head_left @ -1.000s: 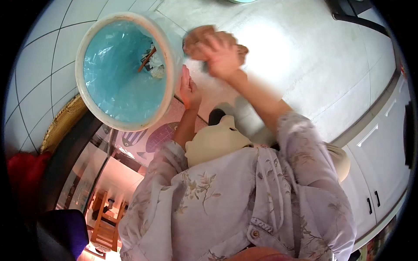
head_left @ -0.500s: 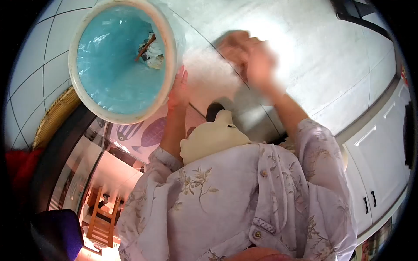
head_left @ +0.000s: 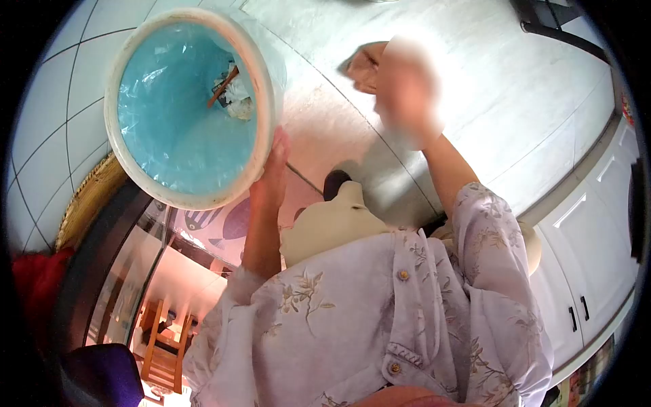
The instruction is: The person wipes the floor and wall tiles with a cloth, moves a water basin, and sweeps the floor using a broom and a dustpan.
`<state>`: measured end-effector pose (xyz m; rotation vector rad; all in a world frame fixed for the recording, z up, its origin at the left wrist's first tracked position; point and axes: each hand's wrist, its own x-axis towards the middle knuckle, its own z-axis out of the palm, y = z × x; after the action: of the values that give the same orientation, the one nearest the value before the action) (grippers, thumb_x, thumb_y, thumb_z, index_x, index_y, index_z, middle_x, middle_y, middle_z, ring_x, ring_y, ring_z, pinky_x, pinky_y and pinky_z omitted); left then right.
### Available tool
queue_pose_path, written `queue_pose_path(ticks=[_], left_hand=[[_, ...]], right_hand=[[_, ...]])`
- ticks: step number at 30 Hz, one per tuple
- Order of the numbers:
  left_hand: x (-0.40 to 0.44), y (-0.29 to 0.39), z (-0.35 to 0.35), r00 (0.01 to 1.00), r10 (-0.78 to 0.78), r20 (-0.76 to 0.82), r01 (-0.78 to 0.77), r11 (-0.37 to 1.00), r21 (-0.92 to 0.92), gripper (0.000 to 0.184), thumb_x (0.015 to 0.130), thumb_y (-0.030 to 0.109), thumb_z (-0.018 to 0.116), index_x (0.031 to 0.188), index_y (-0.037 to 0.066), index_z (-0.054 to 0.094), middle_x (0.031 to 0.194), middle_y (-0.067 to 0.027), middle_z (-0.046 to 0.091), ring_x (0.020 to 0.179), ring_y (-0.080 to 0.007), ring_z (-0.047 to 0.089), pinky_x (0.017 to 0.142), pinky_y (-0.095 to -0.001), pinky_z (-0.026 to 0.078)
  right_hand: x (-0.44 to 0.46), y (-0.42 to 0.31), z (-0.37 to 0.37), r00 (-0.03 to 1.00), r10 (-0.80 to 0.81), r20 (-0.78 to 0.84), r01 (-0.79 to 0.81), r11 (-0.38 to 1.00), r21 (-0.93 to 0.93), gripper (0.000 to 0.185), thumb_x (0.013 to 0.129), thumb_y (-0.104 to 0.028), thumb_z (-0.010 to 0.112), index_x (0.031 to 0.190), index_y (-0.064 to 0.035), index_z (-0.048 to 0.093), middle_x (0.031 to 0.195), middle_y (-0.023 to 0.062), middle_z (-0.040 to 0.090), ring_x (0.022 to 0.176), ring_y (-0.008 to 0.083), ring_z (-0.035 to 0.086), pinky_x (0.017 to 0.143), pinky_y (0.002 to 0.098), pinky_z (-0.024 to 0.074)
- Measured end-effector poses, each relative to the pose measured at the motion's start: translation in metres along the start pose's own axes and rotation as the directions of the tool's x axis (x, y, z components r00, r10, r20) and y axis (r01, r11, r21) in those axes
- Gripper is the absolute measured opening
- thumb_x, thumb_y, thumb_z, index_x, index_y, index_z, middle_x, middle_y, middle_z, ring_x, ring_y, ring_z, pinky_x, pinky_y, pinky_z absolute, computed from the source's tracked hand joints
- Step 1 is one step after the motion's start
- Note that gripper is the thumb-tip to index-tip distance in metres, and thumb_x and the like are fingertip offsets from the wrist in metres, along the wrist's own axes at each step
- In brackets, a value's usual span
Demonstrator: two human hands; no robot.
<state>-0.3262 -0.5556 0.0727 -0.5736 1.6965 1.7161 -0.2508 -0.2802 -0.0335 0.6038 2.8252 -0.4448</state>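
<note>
A round whitish bin (head_left: 116, 146), lined with a blue bag (head_left: 169, 129), stands at the upper left with crumpled white scraps (head_left: 237, 95) and a brown stick inside. My left hand (head_left: 272, 166) is against the bin's right side, its fingers partly hidden by the rim. Over the floor to the right, my right hand (head_left: 407, 95) is blurred by motion and glare, pressed on a brown cloth (head_left: 366, 68). The cloth lies on the pale tiles and sticks out to the left of the hand.
Pale floor tiles (head_left: 502, 88) spread ahead. White cabinets (head_left: 583, 244) line the right side. A woven basket edge (head_left: 85, 200) and a pink mat with fish (head_left: 234, 224) lie near the bin. A wooden chair (head_left: 163, 346) is at the lower left.
The right hand and the cloth have moved right across the floor, away from the bin. My left hand has shifted lower and left along the bin's side.
</note>
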Motion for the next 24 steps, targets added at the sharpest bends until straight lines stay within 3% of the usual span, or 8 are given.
queue_pose_path(ticks=[1, 5, 7, 9, 10, 13, 19, 24], left_hand=[[-0.012, 0.006, -0.007, 1.000, -0.021, 0.017, 0.015, 0.953, 0.302, 0.046, 0.084, 0.008, 0.060, 0.128, 0.003, 0.045, 0.129, -0.0112, 0.048, 0.118, -0.0232, 0.048, 0.100, -0.0371, 0.038], [-0.086, 0.082, -0.029, 0.924, -0.078, 0.375, -0.106, 0.889, 0.445, 0.044, 0.077, -0.002, 0.063, 0.120, -0.001, 0.052, 0.118, -0.0132, 0.055, 0.111, -0.0224, 0.052, 0.093, -0.0335, 0.044], [-0.111, 0.109, -0.046, 0.881, 0.249, 0.402, -0.405, 0.837, 0.368, 0.049, 0.074, -0.001, 0.068, 0.120, -0.001, 0.051, 0.122, -0.0159, 0.052, 0.110, -0.0242, 0.053, 0.091, -0.0353, 0.046], [-0.109, 0.116, -0.043, 0.609, 0.717, 0.340, -0.711, 0.303, 0.634, 0.053, 0.071, 0.003, 0.073, 0.119, -0.001, 0.052, 0.121, -0.0184, 0.051, 0.110, -0.0288, 0.052, 0.091, -0.0404, 0.045], [-0.104, 0.132, -0.034, 0.620, 0.654, 0.434, -0.593, 0.029, 0.804, 0.055, 0.069, 0.008, 0.075, 0.120, 0.003, 0.053, 0.118, -0.0162, 0.054, 0.109, -0.0285, 0.053, 0.092, -0.0436, 0.043], [-0.077, 0.127, -0.025, 0.752, 0.369, 0.547, -0.521, -0.176, 0.835, 0.056, 0.066, 0.009, 0.074, 0.119, 0.007, 0.054, 0.116, -0.0123, 0.056, 0.107, -0.0266, 0.053, 0.092, -0.0437, 0.041], [-0.043, 0.112, -0.043, 0.653, 0.535, 0.536, -0.542, -0.164, 0.824, 0.040, 0.054, -0.009, 0.055, 0.090, 0.005, 0.065, 0.083, -0.0076, 0.065, 0.078, -0.0256, 0.061, 0.071, -0.0360, 0.047], [-0.063, 0.125, -0.052, 0.619, 0.570, 0.541, -0.585, -0.125, 0.801, 0.032, 0.058, -0.006, 0.058, 0.088, 0.001, 0.065, 0.082, -0.0108, 0.065, 0.075, -0.0266, 0.061, 0.070, -0.0343, 0.046]], right_hand=[[0.000, 0.005, -0.001, 1.000, 0.020, -0.006, -0.020, 1.000, -0.006, 0.061, 0.071, -0.016, 0.060, 0.128, -0.0354, 0.048, 0.142, -0.0028, 0.032, 0.128, 0.0227, 0.032, 0.094, 0.0464, 0.0308], [0.001, -0.008, -0.021, 0.993, 0.076, -0.089, -0.072, 0.997, 0.042, 0.048, 0.076, -0.015, 0.057, 0.122, -0.0242, 0.055, 0.131, 0.0033, 0.044, 0.115, 0.0249, 0.043, 0.087, 0.0441, 0.0361], [0.008, -0.037, -0.035, 0.998, 0.037, 0.044, -0.045, 0.979, 0.198, 0.037, 0.077, -0.016, 0.057, 0.113, -0.0154, 0.059, 0.116, 0.0068, 0.053, 0.099, 0.0269, 0.050, 0.080, 0.0433, 0.0392], [-0.007, -0.051, -0.015, 0.993, -0.112, 0.033, 0.095, 0.940, 0.329, 0.035, 0.076, -0.017, 0.058, 0.111, -0.0128, 0.060, 0.114, 0.0082, 0.054, 0.097, 0.0285, 0.050, 0.078, 0.0436, 0.0401], [-0.020, -0.055, 0.005, 0.972, -0.235, -0.029, 0.227, 0.890, 0.396, 0.037, 0.075, -0.018, 0.059, 0.112, -0.0131, 0.060, 0.117, 0.0084, 0.053, 0.100, 0.0295, 0.049, 0.078, 0.0441, 0.0400], [-0.034, -0.082, 0.002, 0.893, -0.448, -0.037, 0.440, 0.854, 0.278, 0.044, 0.073, -0.020, 0.062, 0.117, -0.0159, 0.058, 0.128, 0.0070, 0.045, 0.109, 0.0299, 0.043, 0.082, 0.0457, 0.0379], [-0.021, -0.119, 0.025, 0.730, -0.671, 0.130, 0.679, 0.734, -0.028, 0.060, 0.072, -0.020, 0.063, 0.130, -0.0237, 0.046, 0.140, 0.0020, 0.031, 0.119, 0.0267, 0.037, 0.090, 0.0472, 0.0343], [0.033, -0.073, 0.011, 0.942, -0.333, -0.041, 0.334, 0.943, 0.000, 0.053, 0.076, -0.022, 0.059, 0.127, -0.0283, 0.047, 0.141, -0.0006, 0.032, 0.128, 0.0225, 0.032, 0.093, 0.0510, 0.0321]])
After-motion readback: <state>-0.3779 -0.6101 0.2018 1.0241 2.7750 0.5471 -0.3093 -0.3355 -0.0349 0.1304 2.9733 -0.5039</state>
